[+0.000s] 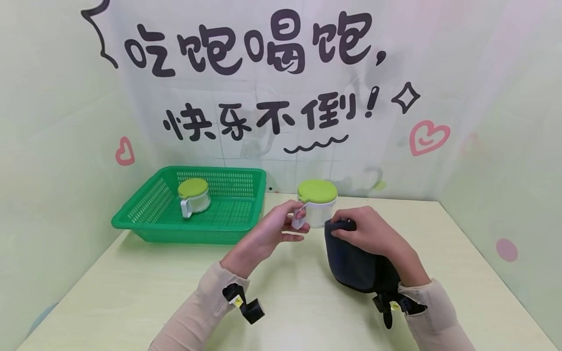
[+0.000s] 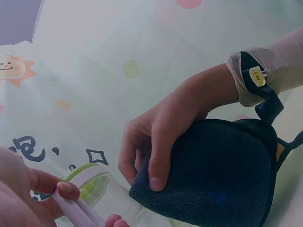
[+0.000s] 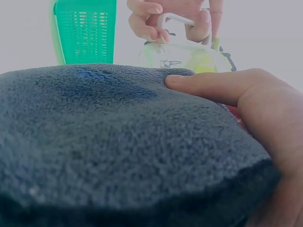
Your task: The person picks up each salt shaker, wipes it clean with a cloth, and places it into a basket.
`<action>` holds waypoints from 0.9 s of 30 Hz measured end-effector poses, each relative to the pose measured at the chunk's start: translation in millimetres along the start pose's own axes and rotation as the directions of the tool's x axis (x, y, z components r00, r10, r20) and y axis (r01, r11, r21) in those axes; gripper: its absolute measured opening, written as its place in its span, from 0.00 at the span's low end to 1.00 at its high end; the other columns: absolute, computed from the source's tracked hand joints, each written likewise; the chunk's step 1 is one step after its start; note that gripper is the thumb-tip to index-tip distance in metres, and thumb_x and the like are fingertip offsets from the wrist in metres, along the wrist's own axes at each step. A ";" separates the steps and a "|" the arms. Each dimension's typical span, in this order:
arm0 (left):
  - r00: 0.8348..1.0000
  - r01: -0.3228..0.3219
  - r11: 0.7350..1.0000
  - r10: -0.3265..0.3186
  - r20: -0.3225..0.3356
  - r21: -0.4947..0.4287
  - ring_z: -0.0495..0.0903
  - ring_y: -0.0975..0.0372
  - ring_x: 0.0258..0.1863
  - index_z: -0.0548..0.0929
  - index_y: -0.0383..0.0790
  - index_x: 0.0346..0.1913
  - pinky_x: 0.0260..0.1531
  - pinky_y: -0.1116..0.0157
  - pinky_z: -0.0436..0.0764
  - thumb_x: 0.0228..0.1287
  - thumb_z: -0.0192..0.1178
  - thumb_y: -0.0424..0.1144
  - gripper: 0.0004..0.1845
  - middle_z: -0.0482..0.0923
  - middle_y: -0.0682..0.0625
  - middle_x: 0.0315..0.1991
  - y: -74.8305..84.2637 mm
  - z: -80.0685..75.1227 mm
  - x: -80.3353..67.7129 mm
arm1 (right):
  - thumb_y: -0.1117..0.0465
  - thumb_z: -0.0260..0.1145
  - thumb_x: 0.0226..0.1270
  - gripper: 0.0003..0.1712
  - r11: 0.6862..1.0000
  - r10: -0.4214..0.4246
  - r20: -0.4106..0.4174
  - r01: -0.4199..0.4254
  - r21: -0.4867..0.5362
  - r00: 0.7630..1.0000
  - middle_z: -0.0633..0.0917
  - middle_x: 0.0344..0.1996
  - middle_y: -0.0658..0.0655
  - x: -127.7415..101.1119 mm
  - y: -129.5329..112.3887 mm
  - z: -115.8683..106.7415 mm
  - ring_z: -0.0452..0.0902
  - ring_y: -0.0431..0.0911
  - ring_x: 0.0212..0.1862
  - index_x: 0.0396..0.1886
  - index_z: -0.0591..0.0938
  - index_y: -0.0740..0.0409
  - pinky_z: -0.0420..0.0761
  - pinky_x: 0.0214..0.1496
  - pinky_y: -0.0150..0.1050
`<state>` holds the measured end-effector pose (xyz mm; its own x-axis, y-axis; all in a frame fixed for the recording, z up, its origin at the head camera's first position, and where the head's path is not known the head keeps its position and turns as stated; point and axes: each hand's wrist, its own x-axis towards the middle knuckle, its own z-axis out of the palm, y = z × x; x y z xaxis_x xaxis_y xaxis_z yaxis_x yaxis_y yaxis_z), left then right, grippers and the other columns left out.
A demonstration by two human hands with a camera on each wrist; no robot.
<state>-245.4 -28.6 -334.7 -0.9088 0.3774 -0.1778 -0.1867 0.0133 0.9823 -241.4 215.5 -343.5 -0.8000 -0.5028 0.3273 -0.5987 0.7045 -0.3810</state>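
A green slotted basket (image 1: 149, 222) is set on the pale worktop (image 1: 131, 292) at the left; a second green-lidded jar (image 1: 193, 196) is kept inside it.

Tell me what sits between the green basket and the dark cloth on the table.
In the head view, the left hand and the green-lidded jar whose handle it pinches lie between the green basket and the dark cloth.

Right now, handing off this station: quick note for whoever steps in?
Left hand: grips the white handle of the green-lidded jar, which stands on the table.
Right hand: grips a dark cloth, held just beside the jar; contact not clear.
Second jar sits in the green basket, back left.
Done: jar and cloth in hand. Left: judging by the setup, probably wiping this jar.
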 end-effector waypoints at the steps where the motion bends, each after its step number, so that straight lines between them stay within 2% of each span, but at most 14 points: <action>1: 1.000 0.000 1.000 0.000 0.003 0.001 0.81 0.57 0.40 0.71 0.46 0.30 0.44 0.63 0.82 0.77 0.47 0.51 0.17 0.80 0.48 0.33 0.1 0.2 0.1 | 0.61 0.74 0.65 0.06 1.000 -0.005 0.000 0.005 -0.004 1.000 0.89 0.35 0.46 -0.3 0.0 -0.5 0.81 0.40 0.37 0.40 0.87 0.48 0.84 0.46 0.45; 4: 1.000 -0.001 1.000 0.001 0.007 0.010 0.81 0.57 0.40 0.71 0.46 0.29 0.43 0.63 0.82 0.77 0.46 0.51 0.17 0.79 0.48 0.32 0.0 0.8 0.4 | 0.61 0.74 0.64 0.06 1.000 -0.017 -0.026 0.016 -0.020 1.000 0.89 0.35 0.46 -1.0 -0.5 -2.2 0.82 0.41 0.37 0.40 0.88 0.49 0.85 0.47 0.46; 7: 1.000 -0.002 1.000 0.002 0.008 0.021 0.81 0.57 0.40 0.71 0.46 0.29 0.43 0.63 0.82 0.77 0.46 0.50 0.18 0.79 0.48 0.32 -0.6 1.3 0.8 | 0.61 0.75 0.63 0.08 0.999 -0.033 -0.085 0.031 -0.024 0.996 0.91 0.37 0.48 -1.9 -1.6 -4.2 0.84 0.42 0.39 0.41 0.89 0.50 0.86 0.49 0.48; 12: 1.000 0.000 0.999 0.000 0.012 0.035 0.81 0.57 0.40 0.71 0.45 0.29 0.44 0.63 0.82 0.77 0.46 0.51 0.18 0.79 0.49 0.33 -2.8 1.6 1.8 | 0.63 0.76 0.62 0.08 0.997 -0.071 -0.203 0.068 -0.024 0.977 0.91 0.38 0.50 -3.0 -3.0 -8.0 0.86 0.44 0.41 0.41 0.89 0.53 0.86 0.50 0.49; 16: 1.000 0.012 1.000 -0.013 0.012 0.027 0.81 0.58 0.39 0.71 0.46 0.30 0.44 0.63 0.82 0.77 0.46 0.51 0.17 0.80 0.49 0.32 -3.5 2.7 2.1 | 0.63 0.77 0.60 0.09 0.996 -0.094 -0.253 0.093 -0.015 0.963 0.91 0.37 0.49 -3.3 -3.0 -10.0 0.85 0.41 0.40 0.40 0.89 0.51 0.86 0.49 0.47; 21: 1.000 0.018 1.000 -0.018 0.006 0.007 0.82 0.58 0.40 0.72 0.46 0.30 0.44 0.63 0.82 0.76 0.47 0.51 0.16 0.80 0.49 0.32 -1.6 3.7 0.3 | 0.63 0.77 0.60 0.09 0.997 -0.074 -0.250 0.080 0.015 0.965 0.91 0.37 0.49 -2.8 -2.3 -10.3 0.85 0.41 0.41 0.41 0.89 0.52 0.86 0.50 0.47; 27: 1.000 0.026 0.999 -0.026 -0.015 -0.018 0.82 0.55 0.44 0.72 0.47 0.32 0.43 0.64 0.82 0.76 0.47 0.51 0.15 0.80 0.48 0.35 -0.2 4.5 0.3 | 0.61 0.75 0.64 0.07 0.999 -0.012 -0.163 0.017 0.027 0.987 0.91 0.38 0.50 -1.4 0.2 -6.3 0.85 0.43 0.40 0.42 0.89 0.50 0.86 0.50 0.49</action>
<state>-243.9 -24.4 -334.7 -0.9092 0.3628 -0.2045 -0.2171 0.0064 0.9761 -240.2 219.5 -338.6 -0.7756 -0.4228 0.4687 -0.6129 0.6821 -0.3989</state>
